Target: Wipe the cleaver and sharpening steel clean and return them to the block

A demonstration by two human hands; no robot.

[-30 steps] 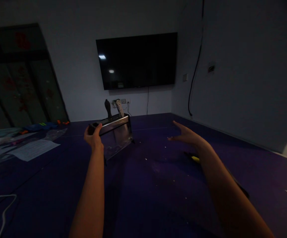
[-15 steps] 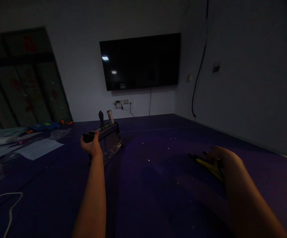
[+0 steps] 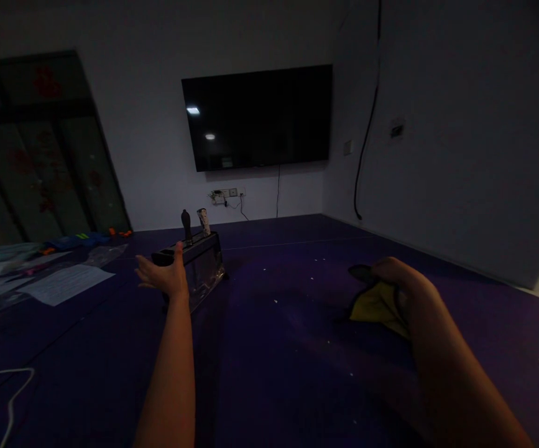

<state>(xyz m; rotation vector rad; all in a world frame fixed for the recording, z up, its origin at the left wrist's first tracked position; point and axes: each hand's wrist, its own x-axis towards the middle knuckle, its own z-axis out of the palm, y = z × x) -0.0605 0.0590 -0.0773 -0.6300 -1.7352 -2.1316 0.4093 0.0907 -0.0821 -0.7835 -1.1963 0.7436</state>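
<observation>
My left hand (image 3: 169, 274) is at the near end of a dark-framed knife block (image 3: 206, 267) with see-through sides. Its fingers are spread and the thumb points up; whether the palm touches the block I cannot tell. Two handles stick up from the block's top, a black one (image 3: 186, 225) and a pale patterned one (image 3: 204, 221). On the right, my right hand (image 3: 402, 280) grips a yellow cloth (image 3: 377, 305) with a dark border, lifted at one edge above the purple surface (image 3: 288, 361). That hand's lower fingers are hidden.
Small white scraps (image 3: 275, 301) are scattered over the purple surface. To the left lie paper sheets (image 3: 66, 283), clear plastic wrap and a white cable (image 3: 12, 398). A television (image 3: 260, 118) hangs on the back wall, and a black cable (image 3: 367, 149) runs down the right wall.
My left hand's fingers have opened away from the knife block. My right hand has raised the yellow cloth, which now shows a wider face. The view has shifted slightly.
</observation>
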